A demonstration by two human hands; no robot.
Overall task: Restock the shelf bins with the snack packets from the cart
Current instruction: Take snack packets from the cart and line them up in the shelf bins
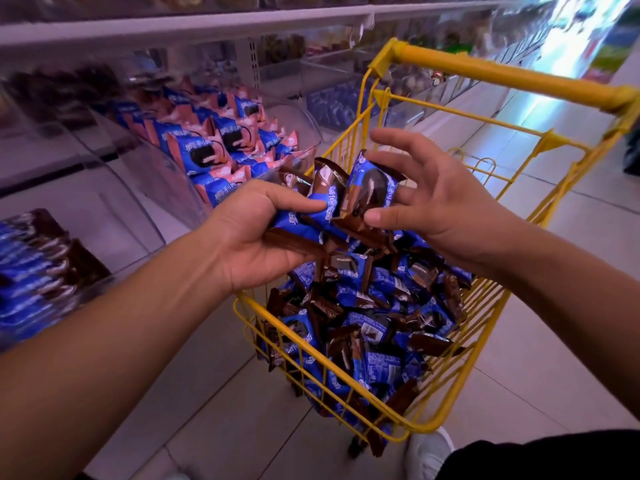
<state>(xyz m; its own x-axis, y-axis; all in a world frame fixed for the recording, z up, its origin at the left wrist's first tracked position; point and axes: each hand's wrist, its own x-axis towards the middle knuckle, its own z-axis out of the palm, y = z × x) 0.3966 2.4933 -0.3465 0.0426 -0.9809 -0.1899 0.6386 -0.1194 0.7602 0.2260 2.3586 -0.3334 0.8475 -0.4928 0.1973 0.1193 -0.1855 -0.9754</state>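
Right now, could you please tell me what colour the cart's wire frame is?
The cart's wire frame is bright yellow, seen best in the head view.

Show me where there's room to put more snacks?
The clear bin between the pink-and-blue packets and the brown-and-blue packets looks mostly bare. The pink-and-blue bin is heaped, and the yellow cart is crammed.

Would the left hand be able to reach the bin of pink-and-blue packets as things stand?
Probably yes: the left hand, gripping brown-and-blue packets, is beside the open-topped bin, with nothing between them.
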